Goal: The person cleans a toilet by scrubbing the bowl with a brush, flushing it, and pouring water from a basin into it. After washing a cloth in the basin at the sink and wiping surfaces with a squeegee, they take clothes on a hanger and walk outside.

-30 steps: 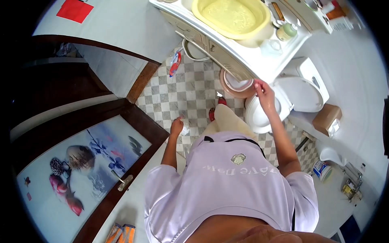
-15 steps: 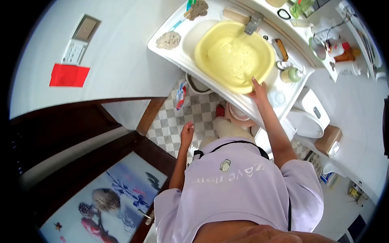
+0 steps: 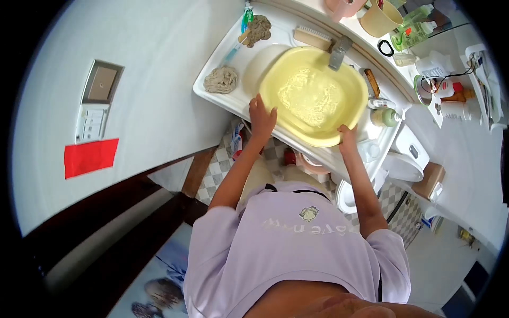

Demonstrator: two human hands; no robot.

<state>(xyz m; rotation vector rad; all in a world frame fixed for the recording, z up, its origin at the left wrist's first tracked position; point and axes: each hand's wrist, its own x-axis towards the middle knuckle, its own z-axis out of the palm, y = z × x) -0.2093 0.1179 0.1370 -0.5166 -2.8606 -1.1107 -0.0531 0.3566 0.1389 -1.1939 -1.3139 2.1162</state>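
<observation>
A yellow basin (image 3: 313,135) with rippling water stands in the white sink counter (image 3: 233,103), under a grey faucet (image 3: 339,54). My left hand (image 3: 262,117) is at the basin's near left edge, fingers apart, thumb raised; whether it touches the rim is unclear. My right hand (image 3: 347,137) grips the basin's rim at the near right, fingertips over the edge. A balled beige cloth (image 3: 221,80) lies on the counter to the left, with a brown clump (image 3: 259,31) beyond it. A brush (image 3: 313,38) rests behind the basin.
A green pump bottle (image 3: 385,117) and a clear cup (image 3: 369,150) stand on the counter's right side. Below are the toilet (image 3: 407,166), a cardboard box (image 3: 428,180) and a checkered floor (image 3: 212,173). Bottles and cups line the back shelf.
The view has shifted up toward the sink. My left hand has risen from beside my body to the basin. My right hand moved from near the toilet to the basin's rim.
</observation>
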